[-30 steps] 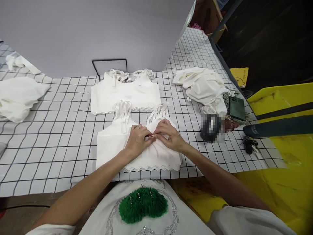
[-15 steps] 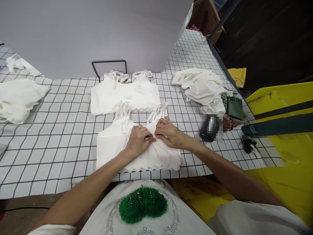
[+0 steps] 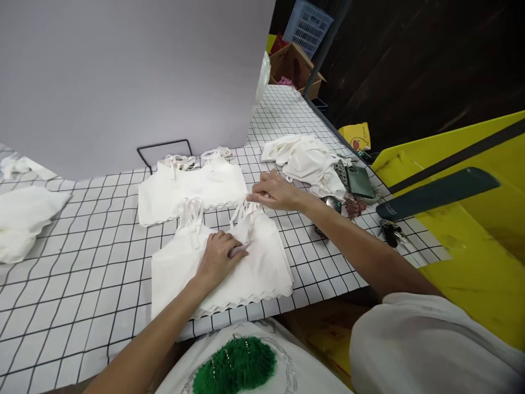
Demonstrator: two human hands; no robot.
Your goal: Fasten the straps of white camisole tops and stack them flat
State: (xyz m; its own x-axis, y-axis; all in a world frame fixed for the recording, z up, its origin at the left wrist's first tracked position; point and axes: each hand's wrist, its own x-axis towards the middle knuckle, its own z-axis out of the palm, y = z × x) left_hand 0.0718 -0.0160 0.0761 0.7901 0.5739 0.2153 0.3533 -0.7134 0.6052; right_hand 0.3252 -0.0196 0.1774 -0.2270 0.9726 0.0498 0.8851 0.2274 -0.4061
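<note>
A stack of white strappy tops [image 3: 262, 262] lies at the near edge of the grid-patterned table [image 3: 82, 262]. My left hand [image 3: 219, 256] rests on the middle of the top garment, fingers pressed down on the fabric near its neckline. My right hand [image 3: 274, 191] has reached out to the right-hand straps [image 3: 243, 209] and its fingers are closed on their ends. A second white top [image 3: 192, 183] lies flat just behind the stack.
A crumpled pile of white garments [image 3: 303, 158] sits to the right, with a dark green phone [image 3: 359, 181], keys [image 3: 389, 232] and small items beside it. More white cloth [image 3: 20, 219] lies at the left. A grey backdrop board [image 3: 123, 76] stands behind; a yellow bin [image 3: 471, 219] is on the right.
My right hand left the middle of the garment and moved up and right to the straps. My left hand stayed on the fabric. The view swung right.
</note>
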